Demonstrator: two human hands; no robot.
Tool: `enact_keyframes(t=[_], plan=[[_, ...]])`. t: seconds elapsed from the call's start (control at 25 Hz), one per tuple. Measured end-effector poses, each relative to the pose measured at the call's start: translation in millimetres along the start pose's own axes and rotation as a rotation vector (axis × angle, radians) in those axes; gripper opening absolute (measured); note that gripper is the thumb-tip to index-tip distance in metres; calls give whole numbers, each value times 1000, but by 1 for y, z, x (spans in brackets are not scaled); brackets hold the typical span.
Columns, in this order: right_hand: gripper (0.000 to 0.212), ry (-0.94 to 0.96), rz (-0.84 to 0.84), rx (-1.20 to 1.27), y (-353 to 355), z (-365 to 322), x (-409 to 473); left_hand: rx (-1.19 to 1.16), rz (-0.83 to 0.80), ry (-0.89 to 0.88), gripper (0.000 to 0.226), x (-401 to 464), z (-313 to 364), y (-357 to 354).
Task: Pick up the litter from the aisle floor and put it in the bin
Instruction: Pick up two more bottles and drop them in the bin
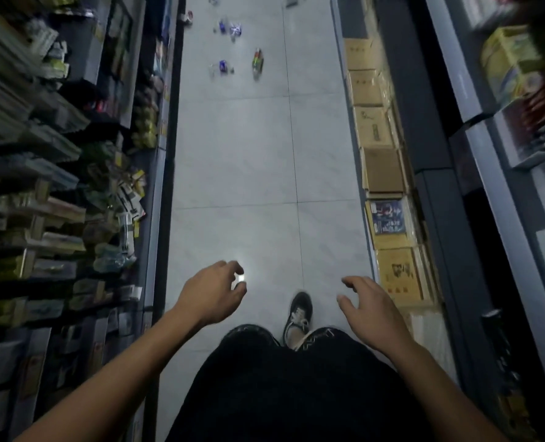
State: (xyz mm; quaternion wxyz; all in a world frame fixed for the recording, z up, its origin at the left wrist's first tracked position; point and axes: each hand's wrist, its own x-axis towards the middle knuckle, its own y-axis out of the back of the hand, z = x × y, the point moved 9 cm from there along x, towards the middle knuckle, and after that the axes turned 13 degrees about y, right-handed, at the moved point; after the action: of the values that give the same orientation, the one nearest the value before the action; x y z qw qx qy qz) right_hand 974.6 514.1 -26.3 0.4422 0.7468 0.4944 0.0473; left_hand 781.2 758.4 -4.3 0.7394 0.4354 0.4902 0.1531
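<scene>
Head view: we're walking with both hands, left point(215, 290) and right point(365, 303), loosely spread and carrying nothing; grab the nearest green bottle point(257, 62) first.

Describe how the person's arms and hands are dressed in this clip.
Both forearms are bare, with no sleeves in view. The left hand and right hand show no gloves, watch or rings that I can make out. Below are dark clothing and a dark lace-up shoe.

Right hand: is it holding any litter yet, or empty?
Empty. The right hand hangs over the floor with its fingers loosely curled around nothing; the litter lies far ahead down the aisle.
</scene>
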Motion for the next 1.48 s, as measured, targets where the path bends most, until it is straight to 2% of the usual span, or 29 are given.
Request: enact_keyframes(t=[0.44,0.76,1.08,1.24,1.48], plan=[[46,271,-63,-105,113,-104,336,-119,-41,157,37,174,5,101],[41,144,-34,-31,166,-124,479,-119,33,107,36,367,27,262],[40,-1,0,59,246,-76,611,-70,59,36,36,551,124,396],[40,24,8,35,307,-75,714,-90,44,80,37,621,163,436],[42,179,-22,-40,386,-122,882,-118,-22,167,37,689,185,465]])
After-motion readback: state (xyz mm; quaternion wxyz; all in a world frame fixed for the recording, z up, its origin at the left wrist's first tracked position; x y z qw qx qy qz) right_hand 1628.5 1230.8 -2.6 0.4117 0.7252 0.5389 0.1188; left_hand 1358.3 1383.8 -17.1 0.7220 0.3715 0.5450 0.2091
